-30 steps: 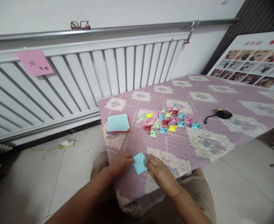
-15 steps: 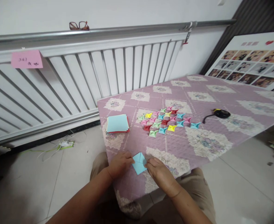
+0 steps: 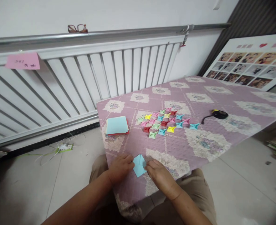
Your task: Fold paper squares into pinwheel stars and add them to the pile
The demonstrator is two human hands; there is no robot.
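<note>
A light blue sheet of origami paper (image 3: 139, 166), folded into a small diamond with crease lines, lies near the front edge of the table. My left hand (image 3: 122, 166) pinches its left corner. At the opposite corner, my right hand (image 3: 157, 171) grips the paper between thumb and fingers. Beyond my left hand rests a stack of coloured paper sheets (image 3: 116, 125), light blue on top with red and pale edges below. Several small folded paper pieces (image 3: 164, 123) in pink, red, yellow, green and blue stand in rows farther back.
A purple floral cloth covers the table (image 3: 133, 145). A black object with a strap (image 3: 219, 114) lies to the right. Behind the table runs a white radiator (image 3: 126, 70) under a metal pipe holding glasses (image 3: 78, 28). A power strip (image 3: 64, 147) with cables sits on the floor.
Both hands keep hold of the blue paper at its side corners, with hardly any movement. The whole view has shifted slightly.
</note>
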